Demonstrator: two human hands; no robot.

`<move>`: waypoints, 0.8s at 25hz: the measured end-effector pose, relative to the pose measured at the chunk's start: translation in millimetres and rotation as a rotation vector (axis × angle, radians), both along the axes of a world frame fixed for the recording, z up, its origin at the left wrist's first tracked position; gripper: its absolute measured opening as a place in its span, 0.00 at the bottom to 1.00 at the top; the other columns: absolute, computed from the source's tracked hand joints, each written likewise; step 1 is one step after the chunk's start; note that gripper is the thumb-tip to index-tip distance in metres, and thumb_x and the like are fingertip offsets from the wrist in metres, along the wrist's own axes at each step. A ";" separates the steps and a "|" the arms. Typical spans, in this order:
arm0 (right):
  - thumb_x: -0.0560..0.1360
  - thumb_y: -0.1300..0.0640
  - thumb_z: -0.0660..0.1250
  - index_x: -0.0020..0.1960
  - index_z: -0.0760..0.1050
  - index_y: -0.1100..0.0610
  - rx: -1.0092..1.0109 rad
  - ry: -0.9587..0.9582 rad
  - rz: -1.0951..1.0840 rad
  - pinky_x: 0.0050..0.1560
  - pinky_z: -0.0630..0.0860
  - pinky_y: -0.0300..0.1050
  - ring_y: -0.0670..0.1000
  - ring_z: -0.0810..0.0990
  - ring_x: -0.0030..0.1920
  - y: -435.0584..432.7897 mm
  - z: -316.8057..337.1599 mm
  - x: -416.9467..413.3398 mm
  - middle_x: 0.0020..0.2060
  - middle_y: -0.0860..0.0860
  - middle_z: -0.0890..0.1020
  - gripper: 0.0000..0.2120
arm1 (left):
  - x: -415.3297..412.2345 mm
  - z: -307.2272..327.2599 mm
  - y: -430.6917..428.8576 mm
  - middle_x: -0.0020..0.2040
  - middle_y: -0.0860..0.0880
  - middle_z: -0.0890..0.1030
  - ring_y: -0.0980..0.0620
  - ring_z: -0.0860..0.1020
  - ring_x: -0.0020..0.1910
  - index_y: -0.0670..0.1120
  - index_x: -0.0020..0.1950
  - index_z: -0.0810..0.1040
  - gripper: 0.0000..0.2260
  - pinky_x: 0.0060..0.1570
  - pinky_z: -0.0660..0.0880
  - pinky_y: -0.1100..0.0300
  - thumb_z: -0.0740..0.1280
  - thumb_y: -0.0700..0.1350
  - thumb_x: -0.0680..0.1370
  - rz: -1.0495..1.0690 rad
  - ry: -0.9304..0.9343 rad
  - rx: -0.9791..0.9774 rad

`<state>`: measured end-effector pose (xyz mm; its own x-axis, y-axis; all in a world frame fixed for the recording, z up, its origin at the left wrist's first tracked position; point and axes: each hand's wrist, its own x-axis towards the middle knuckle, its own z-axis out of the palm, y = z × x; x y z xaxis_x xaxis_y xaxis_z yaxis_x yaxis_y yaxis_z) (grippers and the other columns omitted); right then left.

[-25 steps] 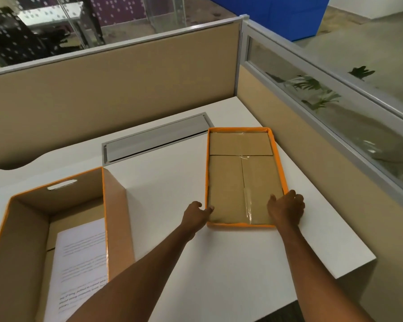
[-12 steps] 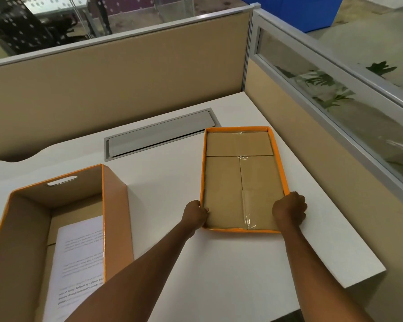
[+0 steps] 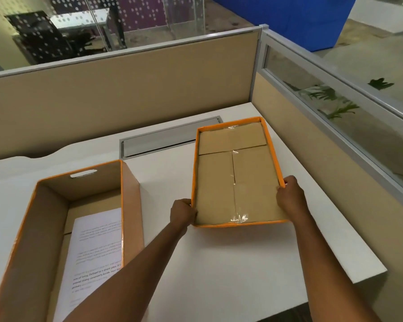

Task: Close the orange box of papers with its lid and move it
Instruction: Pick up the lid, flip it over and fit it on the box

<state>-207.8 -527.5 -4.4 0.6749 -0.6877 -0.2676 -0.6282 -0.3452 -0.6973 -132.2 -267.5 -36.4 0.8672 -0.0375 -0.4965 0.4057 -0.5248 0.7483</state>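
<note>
Both hands clamped on the upturned lid right of centre: left hand near-left corner, right hand right rim; long axis running away; open orange box lower left, nearer left hand

Bare desk lies open between box and lid.

White desk: orange box, perhaps lid.

The lid now tilts, its near end raised off the table. Both hands have tightened on its rim; the right hand sits farther up the side.
</note>
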 end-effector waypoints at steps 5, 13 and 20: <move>0.77 0.63 0.60 0.61 0.72 0.60 -0.066 -0.241 -0.001 0.48 0.67 0.44 0.59 0.77 0.54 48.3 63.4 4.7 0.57 0.58 0.79 0.13 | -3.9 34.8 20.6 0.64 0.40 0.77 0.42 0.77 0.59 0.38 0.66 0.73 0.20 0.57 0.75 0.51 0.68 0.42 0.75 0.002 -0.165 0.123; 0.76 0.60 0.65 0.70 0.64 0.60 -0.359 -0.316 0.075 0.62 0.72 0.59 0.62 0.74 0.63 220.0 153.2 -14.7 0.65 0.60 0.74 0.24 | -12.5 169.4 69.5 0.61 0.42 0.78 0.42 0.80 0.54 0.48 0.65 0.73 0.27 0.52 0.80 0.49 0.63 0.65 0.73 -0.212 -0.140 -0.543; 0.77 0.61 0.63 0.64 0.70 0.58 -0.499 -0.373 0.141 0.57 0.76 0.51 0.55 0.73 0.58 395.5 162.2 -45.9 0.58 0.57 0.79 0.16 | -36.2 204.6 160.7 0.35 0.50 0.70 0.55 0.73 0.31 0.47 0.54 0.70 0.19 0.30 0.73 0.63 0.71 0.56 0.72 -0.210 -0.191 -0.772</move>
<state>-253.7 -132.0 157.8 0.7537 -0.5669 0.3325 -0.2995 -0.7466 -0.5941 -168.4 -106.8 168.2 0.8711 -0.4788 -0.1094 0.1859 0.1151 0.9758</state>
